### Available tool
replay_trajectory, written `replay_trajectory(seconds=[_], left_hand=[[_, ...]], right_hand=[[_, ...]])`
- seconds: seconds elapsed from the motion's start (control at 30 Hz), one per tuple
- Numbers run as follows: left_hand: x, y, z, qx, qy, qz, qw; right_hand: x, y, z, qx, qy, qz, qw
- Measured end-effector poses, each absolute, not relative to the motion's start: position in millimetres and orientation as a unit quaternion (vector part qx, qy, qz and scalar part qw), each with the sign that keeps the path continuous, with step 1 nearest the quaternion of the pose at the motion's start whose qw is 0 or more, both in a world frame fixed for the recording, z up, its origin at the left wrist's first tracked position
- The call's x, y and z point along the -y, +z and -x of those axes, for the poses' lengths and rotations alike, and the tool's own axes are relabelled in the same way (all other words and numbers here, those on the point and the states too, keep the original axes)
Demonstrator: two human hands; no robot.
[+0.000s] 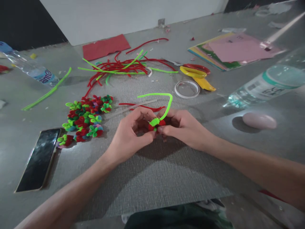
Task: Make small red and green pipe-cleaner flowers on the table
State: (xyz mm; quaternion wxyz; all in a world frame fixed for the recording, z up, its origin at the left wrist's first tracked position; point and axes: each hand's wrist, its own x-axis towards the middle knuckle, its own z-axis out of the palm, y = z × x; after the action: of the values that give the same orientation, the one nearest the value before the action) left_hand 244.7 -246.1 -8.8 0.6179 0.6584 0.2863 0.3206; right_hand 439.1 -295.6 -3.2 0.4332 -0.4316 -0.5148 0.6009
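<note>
Between my two hands is a small red and green pipe-cleaner piece (pixel 154 121), a bright green pipe cleaner (pixel 169 105) curving up from it and bending to the left. My left hand (pixel 132 128) closes on its left side with thumb and fingers. On the other side, my right hand (pixel 184 127) pinches the red part, the thumb in front. Fingers hide some of the piece. Just beyond the hands lie red pipe cleaners (pixel 143 107) and a thin translucent stick (pixel 133 107). A cluster of finished-looking red and green pipe-cleaner pieces (pixel 83 119) rests to the left.
A phone (pixel 38 159) lies at left, near a tilted water bottle (pixel 35 68). Loose pipe cleaners (pixel 119 68) are heaped behind, beside yellow-handled scissors (pixel 196 74) and a tape roll (pixel 187 89). To the right are another bottle (pixel 269 84), a pinkish oval object (pixel 259 121) and coloured paper (pixel 240 51).
</note>
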Motion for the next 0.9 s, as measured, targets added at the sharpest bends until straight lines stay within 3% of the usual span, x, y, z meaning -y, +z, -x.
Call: replay_trajectory(seconds=[0.6,0.9], left_hand=[[244.2,-4.1,-242.9,-0.271,0.344,-0.592,0.676],[251.7,-3.4,-244.3,-0.316,0.321,-0.679,0.58]], right_hand=[[296.2,-3.9,-441.8,0.482,0.638,0.384,0.461],[296.4,-4.0,-438.4,0.459,0.645,0.424,0.44]])
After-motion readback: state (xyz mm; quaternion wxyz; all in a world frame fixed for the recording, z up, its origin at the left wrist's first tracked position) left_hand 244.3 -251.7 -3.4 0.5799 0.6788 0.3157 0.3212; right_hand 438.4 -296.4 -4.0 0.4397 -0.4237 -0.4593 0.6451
